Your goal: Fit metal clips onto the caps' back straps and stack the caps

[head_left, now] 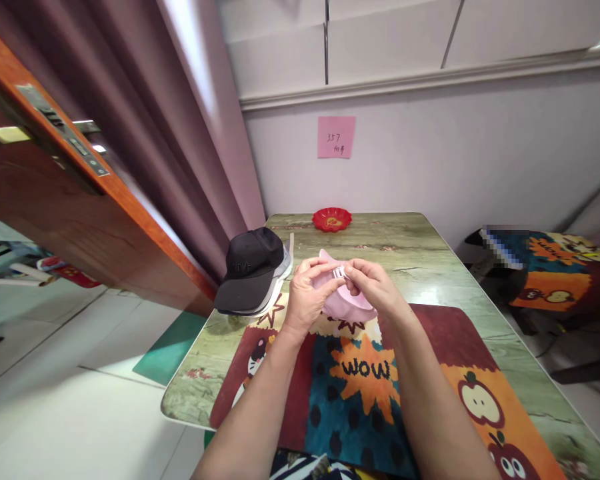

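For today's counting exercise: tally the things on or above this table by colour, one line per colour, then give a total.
Pink: 1, the cap in both hands
Black: 1, the black cap
Grey: 1, the grey cap under it
Red: 1, the dish
Multicoloured: 1, the mat
Total: 5

Pink cap (347,303), held by left hand (307,297) and right hand (375,287) above surface (420,260) centre. Black cap (250,270), left edge. Red dish (332,219), far edge. Cartoon mat (370,393), near edge.
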`<state>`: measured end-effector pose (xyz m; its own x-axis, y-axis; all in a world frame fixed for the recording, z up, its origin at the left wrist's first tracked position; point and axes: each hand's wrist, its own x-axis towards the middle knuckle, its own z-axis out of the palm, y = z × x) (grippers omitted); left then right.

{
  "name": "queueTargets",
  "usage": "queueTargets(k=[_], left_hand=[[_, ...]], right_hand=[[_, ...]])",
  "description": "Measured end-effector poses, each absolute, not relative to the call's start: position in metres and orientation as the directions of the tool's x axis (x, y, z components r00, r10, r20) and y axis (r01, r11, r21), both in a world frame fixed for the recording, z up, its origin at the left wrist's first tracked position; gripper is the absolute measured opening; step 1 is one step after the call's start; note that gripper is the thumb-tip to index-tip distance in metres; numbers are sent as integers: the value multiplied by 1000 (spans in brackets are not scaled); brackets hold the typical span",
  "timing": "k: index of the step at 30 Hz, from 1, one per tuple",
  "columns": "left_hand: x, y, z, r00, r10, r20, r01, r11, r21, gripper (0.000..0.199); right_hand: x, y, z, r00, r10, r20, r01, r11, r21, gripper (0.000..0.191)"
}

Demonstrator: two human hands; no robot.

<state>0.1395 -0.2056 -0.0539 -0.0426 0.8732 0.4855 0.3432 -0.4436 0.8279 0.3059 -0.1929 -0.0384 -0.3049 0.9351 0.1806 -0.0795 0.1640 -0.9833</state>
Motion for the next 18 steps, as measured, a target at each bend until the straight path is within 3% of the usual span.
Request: queueTargets(k=[10, 18], left_hand=[[142, -207, -54, -5, 896, 444, 236, -430, 871, 26], [138, -213, -40, 86, 880, 468, 375, -464, 803, 25]], right_hand=[[310, -194, -35, -390, 907, 157, -57, 146, -988, 43], [319, -194, -29, -380, 895, 232, 70, 278, -958, 38]])
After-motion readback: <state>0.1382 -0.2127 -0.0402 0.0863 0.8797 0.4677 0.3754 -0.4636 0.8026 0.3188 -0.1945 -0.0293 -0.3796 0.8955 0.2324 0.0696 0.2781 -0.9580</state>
